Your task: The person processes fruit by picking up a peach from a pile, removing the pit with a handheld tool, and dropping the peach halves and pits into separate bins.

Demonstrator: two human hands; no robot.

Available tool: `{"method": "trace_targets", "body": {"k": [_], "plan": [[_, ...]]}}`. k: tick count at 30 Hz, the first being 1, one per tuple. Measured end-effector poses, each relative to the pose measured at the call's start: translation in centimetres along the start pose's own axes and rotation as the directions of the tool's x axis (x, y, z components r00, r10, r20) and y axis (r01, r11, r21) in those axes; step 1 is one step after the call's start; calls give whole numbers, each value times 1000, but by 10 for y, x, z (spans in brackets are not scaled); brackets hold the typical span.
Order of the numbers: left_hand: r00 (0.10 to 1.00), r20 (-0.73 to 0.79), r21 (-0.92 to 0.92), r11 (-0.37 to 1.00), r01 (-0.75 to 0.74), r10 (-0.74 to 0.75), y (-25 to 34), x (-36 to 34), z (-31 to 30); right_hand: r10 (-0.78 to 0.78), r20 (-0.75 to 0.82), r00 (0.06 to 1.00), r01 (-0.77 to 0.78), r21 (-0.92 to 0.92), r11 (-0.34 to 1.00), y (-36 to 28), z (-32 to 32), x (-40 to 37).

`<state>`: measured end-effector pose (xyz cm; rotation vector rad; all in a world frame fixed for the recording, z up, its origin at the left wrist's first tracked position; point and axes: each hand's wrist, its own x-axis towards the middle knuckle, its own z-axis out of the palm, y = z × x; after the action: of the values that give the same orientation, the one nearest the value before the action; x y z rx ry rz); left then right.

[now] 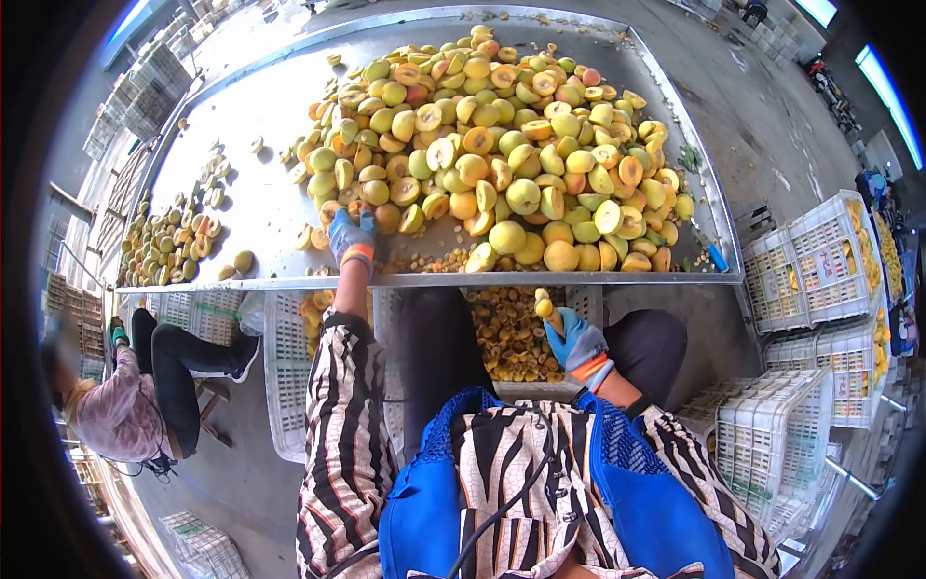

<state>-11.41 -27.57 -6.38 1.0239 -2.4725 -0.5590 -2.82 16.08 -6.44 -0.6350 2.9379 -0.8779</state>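
Note:
My left hand, in a blue glove with an orange cuff, reaches over the near edge of the metal table. Its fingers are bent around a peach half at the front of a large heap of yellow-green peaches, many of them cut in half. Below the table edge, my right hand, gloved alike, is closed around a short yellow-tan piece with a rounded end; its kind I cannot tell. Right beside this hand is a crate filled with cut fruit pieces.
Loose pits lie along the table's front. Smaller fruit halves cover its left end, and a blue cylinder sits at the right corner. White crates are stacked at right. A seated person is at left.

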Motion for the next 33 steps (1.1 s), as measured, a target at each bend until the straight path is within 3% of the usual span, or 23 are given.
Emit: {"method": "trace_targets", "body": {"k": [1, 2, 3, 4, 5, 7, 8, 9, 10, 11, 13, 14, 16, 17, 18, 21, 22, 23, 24, 27, 29, 31, 33], "plan": [[999, 3, 5, 999, 54, -54, 1, 1, -1, -31, -21, 999, 30, -19, 999, -2, -5, 1], [999, 3, -1, 999, 49, -49, -3, -3, -3, 142, 366, 920, -38, -278, 960, 11, -3, 7], [997, 40, -248, 966, 72, -64, -7, -8, -7, 212, 559, 802, 24, -384, 923, 19, -3, 12], [995, 72, -479, 873, 95, -69, -7, -4, -9, 220, 479, 850, -66, -316, 946, 21, 2, 9], [995, 63, -486, 869, 95, -74, -5, -1, -7, 230, 403, 886, -137, -245, 960, 26, 4, 7], [916, 378, -832, 386, 400, -134, 6, -32, -25, 196, 418, 887, -97, -246, 964, 15, -9, 13], [878, 477, -866, 146, 479, -51, 16, -48, -35, 158, 432, 888, -66, -220, 973, 20, -4, 14], [836, 546, -830, -101, 548, 53, 30, -65, -44, 68, 210, 975, -63, -27, 998, 22, 9, 8], [790, 608, -772, -174, 611, 78, 46, -81, -51, 95, 74, 993, -96, 16, 995, 2, 0, 14], [736, 668, -700, -241, 672, 110, 59, -98, -57, 100, 85, 991, -101, 14, 995, -15, -9, 19], [680, 708, -638, -242, 731, 189, 84, -130, -69, -4, -7, 1000, 6, 264, 964, -42, -27, 24], [670, 706, -615, -271, 740, 228, 94, -143, -70, 19, -8, 1000, -16, 261, 965, -53, -36, 22], [540, 771, -484, -240, 841, 339, 106, -163, -71, -127, -5, 992, 121, 345, 931, -69, -50, 18], [477, 797, -417, -233, 879, 371, 111, -172, -70, -106, -10, 994, 104, 338, 935, -72, -53, 16], [460, 802, -403, -224, 888, 381, 113, -182, -61, -147, -14, 989, 145, 294, 945, -74, -54, 13], [530, 682, -485, -231, 844, 504, 110, -212, -42, -183, 1, 983, 178, 220, 959, -76, -58, 4], [711, 391, -912, 143, 385, 584, 109, -220, -42, -195, 8, 981, 190, 196, 962, -75, -59, 1], [649, 88, -876, 369, -311, 756, 108, -227, -44, -210, 16, 978, 204, 173, 964, -74, -60, 0], [653, 184, -663, 583, -469, 734, 106, -229, -52, -157, 87, 984, 141, 165, 976, -75, -64, -1], [626, 198, -700, 556, -449, 754, 99, -231, -29, -152, 117, 981, 138, 122, 983, -72, -66, -7], [620, 122, -720, 500, -482, 775, 87, -231, 4, -140, 132, 981, 126, 110, 986, -70, -67, -11], [629, 285, -809, 534, -247, 723, 91, -232, 9, -124, 147, 981, 110, 99, 989, -66, -68, -16], [571, 215, -816, 466, -340, 793, 101, -236, -13, -184, 115, 976, 177, 66, 982, -57, -63, -19]]}}
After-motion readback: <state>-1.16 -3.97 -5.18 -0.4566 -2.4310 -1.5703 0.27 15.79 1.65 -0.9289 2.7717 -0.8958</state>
